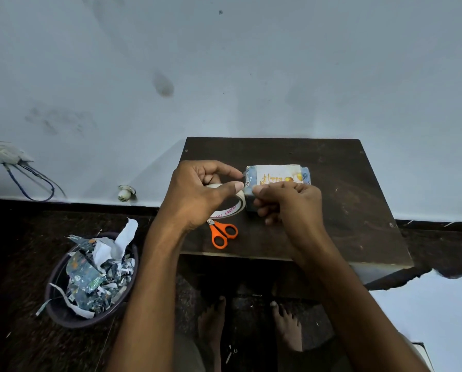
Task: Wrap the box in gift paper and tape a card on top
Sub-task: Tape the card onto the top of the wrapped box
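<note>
While a dark round bin (63,304) of torn patterned paper scraps (95,277) sits on the floor at far left, a person's left hand (197,194) is closed around a white roll of tape (231,208) on a dark wooden table (358,210). Orange-handled scissors (223,233) lie just below the roll. Beside them, the right hand (289,202) pinches the near edge of the small box wrapped in blue patterned paper (305,174), a pale greeting card (276,175) lying on top.
</note>
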Demonstrator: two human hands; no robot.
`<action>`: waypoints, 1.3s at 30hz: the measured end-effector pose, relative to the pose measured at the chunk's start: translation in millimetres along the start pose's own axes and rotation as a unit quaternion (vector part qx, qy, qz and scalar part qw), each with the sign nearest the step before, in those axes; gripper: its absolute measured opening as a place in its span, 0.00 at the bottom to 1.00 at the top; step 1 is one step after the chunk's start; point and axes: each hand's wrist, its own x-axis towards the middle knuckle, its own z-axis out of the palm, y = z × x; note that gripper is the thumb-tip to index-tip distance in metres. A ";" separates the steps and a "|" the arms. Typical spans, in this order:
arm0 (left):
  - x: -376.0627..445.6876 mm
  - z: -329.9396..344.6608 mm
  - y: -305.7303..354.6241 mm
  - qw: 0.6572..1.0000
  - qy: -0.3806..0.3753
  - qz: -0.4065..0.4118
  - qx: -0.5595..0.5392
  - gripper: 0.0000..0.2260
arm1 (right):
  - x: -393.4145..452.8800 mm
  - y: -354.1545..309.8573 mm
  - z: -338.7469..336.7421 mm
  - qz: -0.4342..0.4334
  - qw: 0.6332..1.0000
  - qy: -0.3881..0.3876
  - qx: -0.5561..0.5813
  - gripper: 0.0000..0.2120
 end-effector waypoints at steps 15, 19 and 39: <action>-2.5 6.4 7.6 0.994 -0.014 0.036 -0.102 0.02 | -5.0 2.7 -9.6 0.128 0.989 -0.027 0.061 0.12; -3.9 9.1 10.1 0.982 -0.035 0.014 -0.183 0.07 | -1.9 -2.0 -26.1 0.106 0.987 -0.120 0.018 0.09; -13.8 55.3 -8.9 0.918 0.202 -0.203 0.274 0.14 | -1.8 -11.2 -141.9 -0.284 0.923 0.048 -0.255 0.05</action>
